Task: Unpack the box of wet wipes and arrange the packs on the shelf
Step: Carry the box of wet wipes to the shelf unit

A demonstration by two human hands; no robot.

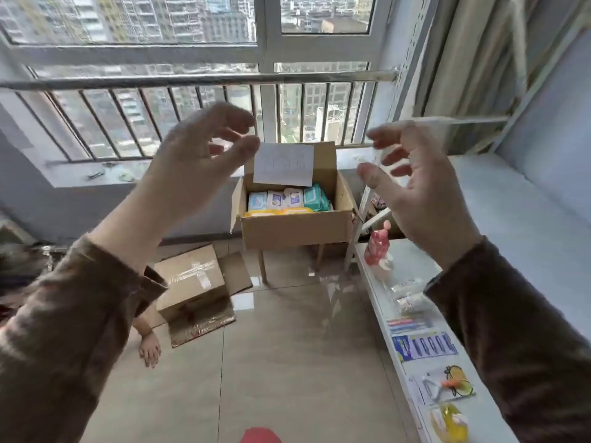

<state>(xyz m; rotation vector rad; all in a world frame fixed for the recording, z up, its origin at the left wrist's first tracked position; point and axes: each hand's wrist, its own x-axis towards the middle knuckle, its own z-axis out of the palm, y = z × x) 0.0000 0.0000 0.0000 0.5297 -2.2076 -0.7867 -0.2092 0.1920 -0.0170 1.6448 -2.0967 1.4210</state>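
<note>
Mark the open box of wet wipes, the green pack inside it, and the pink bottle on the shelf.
open box (294, 230), head view, on its front wall.
green pack (315, 197), head view, on its top face.
pink bottle (379, 243), head view, on its body.

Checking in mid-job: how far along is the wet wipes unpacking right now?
Done: the cardboard box stands open, flaps up, with a white paper on its back flap. In hand: nothing; the left hand and right hand are raised in front of the box with loosely curled fingers, holding no pack. Left: the wet wipe packs all appear to sit inside; no pack shows on the white shelf.
</note>
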